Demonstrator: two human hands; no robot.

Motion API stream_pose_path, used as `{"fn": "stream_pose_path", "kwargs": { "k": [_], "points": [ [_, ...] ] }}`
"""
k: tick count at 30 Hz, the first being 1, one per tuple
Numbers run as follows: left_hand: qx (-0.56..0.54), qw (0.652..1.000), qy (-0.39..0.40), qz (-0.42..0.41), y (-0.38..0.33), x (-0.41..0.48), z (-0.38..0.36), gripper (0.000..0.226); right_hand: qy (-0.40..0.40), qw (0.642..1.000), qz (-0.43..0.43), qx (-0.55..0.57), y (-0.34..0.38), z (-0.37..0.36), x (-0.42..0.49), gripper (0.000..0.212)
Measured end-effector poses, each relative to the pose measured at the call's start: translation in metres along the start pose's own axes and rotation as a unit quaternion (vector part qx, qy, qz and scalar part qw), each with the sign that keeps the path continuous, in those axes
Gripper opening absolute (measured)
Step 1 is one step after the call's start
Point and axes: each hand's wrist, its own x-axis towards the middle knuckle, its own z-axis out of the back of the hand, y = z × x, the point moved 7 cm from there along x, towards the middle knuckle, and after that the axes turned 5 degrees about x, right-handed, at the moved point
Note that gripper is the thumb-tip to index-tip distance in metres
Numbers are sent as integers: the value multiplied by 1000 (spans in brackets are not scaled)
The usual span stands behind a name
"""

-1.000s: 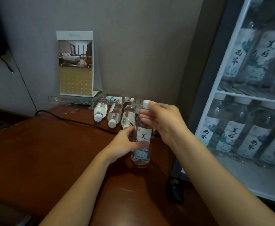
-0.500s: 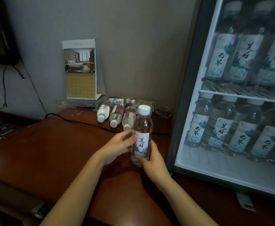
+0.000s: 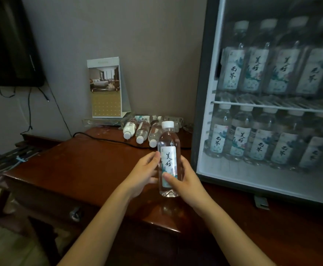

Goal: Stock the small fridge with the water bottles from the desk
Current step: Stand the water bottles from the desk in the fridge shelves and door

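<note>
While both hands stay on it, the water bottle (image 3: 169, 150) stands upright over the right end of the bench (image 3: 76, 166), just left of the small fridge (image 3: 202, 116).

Left hand (image 3: 143, 172): fingers curled round the bottle's left side, thumb at the label edge. Same grip as a second ago.

Right hand (image 3: 185, 181): a second ago it pinched the white cap (image 3: 167, 124). Half a second ago it had dropped to the lower body. Now it wraps the lower label from the right, thumb across the front, and the cap is bare.

Can't tell if the base touches the bench or hangs just above it; a reflection sits right under it. The bottle's spot on the bench looks unchanged over the second.

Behind it, three spare bottles (image 3: 142, 131) lie side by side at the back of the bench, caps toward the camera, unmoved. A black cable (image 3: 103, 138) crosses the bench in front of them. A desk calendar (image 3: 106, 89) stands against the wall.

The fridge has an upper row of bottles (image 3: 254, 70) above the wire shelf (image 3: 272, 106) and a lower row of bottles (image 3: 240, 140) beneath, all upright. A dark screen (image 3: 9, 45) is on the wall at upper left.
</note>
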Motion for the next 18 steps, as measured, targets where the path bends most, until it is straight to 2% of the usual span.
{"fn": "stream_pose_path", "kwargs": {
  "k": [4, 7, 13, 18],
  "points": [
    [9, 1000, 16, -15, -22, -17, -34, 28, 17, 998, 44, 30, 25, 25, -30, 52],
    [5, 999, 44, -27, -37, -25, -67, 32, -1, 997, 56, 45, 37, 51, -53, 52],
    [6, 990, 125, -62, -66, -40, -149, 43, -79, 992, 98, 25, 58, 117, -112, 53],
    [9, 978, 178, -110, -91, -52, -218, 40, -164, 980, 113, -19, 78, 168, -169, 56]
  ]
}}
